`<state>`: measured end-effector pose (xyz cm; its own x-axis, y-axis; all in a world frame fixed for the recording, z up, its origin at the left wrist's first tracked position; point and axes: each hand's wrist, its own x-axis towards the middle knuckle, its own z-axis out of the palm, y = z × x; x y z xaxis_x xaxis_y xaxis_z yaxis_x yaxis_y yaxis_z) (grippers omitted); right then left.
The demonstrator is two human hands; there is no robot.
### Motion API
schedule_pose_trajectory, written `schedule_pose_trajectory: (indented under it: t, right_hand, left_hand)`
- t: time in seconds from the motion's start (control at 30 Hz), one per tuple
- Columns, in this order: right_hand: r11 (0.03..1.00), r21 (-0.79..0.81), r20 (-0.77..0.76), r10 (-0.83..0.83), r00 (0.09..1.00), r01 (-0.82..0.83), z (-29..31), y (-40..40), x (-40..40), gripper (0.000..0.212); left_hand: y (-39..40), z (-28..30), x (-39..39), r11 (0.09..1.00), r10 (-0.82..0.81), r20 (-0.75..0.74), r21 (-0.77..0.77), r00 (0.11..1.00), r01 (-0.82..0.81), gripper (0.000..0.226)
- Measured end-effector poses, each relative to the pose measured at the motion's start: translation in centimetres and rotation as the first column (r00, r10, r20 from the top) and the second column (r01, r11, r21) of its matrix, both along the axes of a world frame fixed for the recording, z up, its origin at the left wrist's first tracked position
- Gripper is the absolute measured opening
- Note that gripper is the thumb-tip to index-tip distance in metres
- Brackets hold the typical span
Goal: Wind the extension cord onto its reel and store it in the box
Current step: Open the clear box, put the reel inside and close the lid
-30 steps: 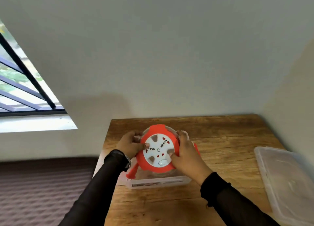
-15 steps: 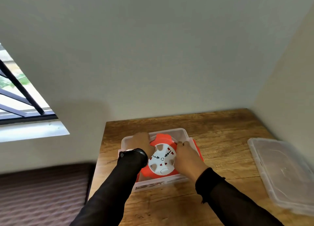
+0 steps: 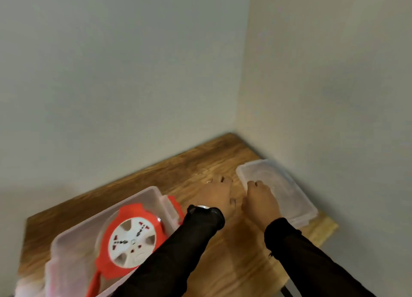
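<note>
**Head view: reel in box, hands at the lid**

Head camera looks down on a wooden counter (image 3: 200,162) set in a wall corner. The right hand (image 3: 259,198) rests its fingers on the near-left edge of the clear lid (image 3: 289,191); its grip looks loosely curled on that edge, though whether it has closed on it I cannot tell. Just left of it, the left hand (image 3: 219,195) lies spread and empty on the counter, apart from the lid. Well left of both hands, behind the left sleeve (image 3: 178,252), the red-and-white reel (image 3: 131,238) lies flat inside the clear box (image 3: 73,236).
</note>
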<state>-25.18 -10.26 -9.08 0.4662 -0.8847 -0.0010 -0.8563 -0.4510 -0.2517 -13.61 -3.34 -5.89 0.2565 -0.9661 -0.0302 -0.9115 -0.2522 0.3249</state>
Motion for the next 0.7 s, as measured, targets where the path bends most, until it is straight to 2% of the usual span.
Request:
schedule_pose_trajectory:
  t: [0.17,0.23,0.3,0.37,0.43,0.47,0.53,0.6,0.63,0.7]
  right_hand:
    - [0.992,0.060,-0.121,-0.101,0.987,0.108,-3.7,-1.3,-4.2,0.041]
    - [0.996,0.046,-0.133,-0.073,0.988,0.080,-4.4,-1.4,-4.6,0.031]
    - [1.000,0.001,-0.157,-0.014,0.987,0.014,-4.4,-1.3,-4.4,0.022]
    - [0.998,-0.057,-0.154,0.024,0.988,-0.033,-3.1,-1.3,-3.7,0.025]
    - [0.989,-0.122,-0.082,0.075,0.994,-0.085,-0.4,-1.5,-2.4,0.031]
    - [0.981,-0.148,-0.030,0.126,0.992,-0.129,1.2,-1.4,-1.5,0.030]
    - [0.951,-0.185,0.055,0.263,0.963,-0.249,4.6,-1.0,0.5,0.027]
    - [0.899,-0.203,0.094,0.413,0.906,-0.389,7.6,0.0,2.4,0.024]
    - [0.864,-0.220,0.109,0.483,0.869,-0.453,8.8,0.6,3.3,0.023]
    - [0.773,-0.269,0.101,0.616,0.781,-0.574,10.6,1.7,4.4,0.023]
  left_hand:
    - [-3.3,-2.3,-2.9,0.992,-0.095,0.010,0.088,0.995,0.094,0.057]
    - [-3.9,-2.8,-2.8,0.993,-0.077,-0.014,0.092,0.997,0.078,0.058]
    - [-4.1,-3.1,-2.0,0.997,-0.039,-0.066,0.070,0.997,0.043,0.058]
    - [-4.0,-3.0,-0.7,0.999,0.028,-0.125,0.021,0.992,-0.026,0.059]
    - [-3.4,-2.4,1.4,0.982,0.153,-0.234,-0.074,0.960,-0.174,0.059]
    - [-3.1,-1.9,2.7,0.952,0.235,-0.309,-0.116,0.922,-0.282,0.060]
    - [-1.9,-0.4,5.8,0.829,0.372,-0.525,-0.184,0.766,-0.528,0.064]
    - [0.1,1.5,9.2,0.648,0.386,-0.709,-0.247,0.590,-0.721,0.065]
    - [1.4,2.5,10.9,0.569,0.387,-0.755,-0.255,0.529,-0.781,0.063]
    - [4.3,4.0,14.2,0.485,0.368,-0.854,-0.161,0.367,-0.859,0.052]
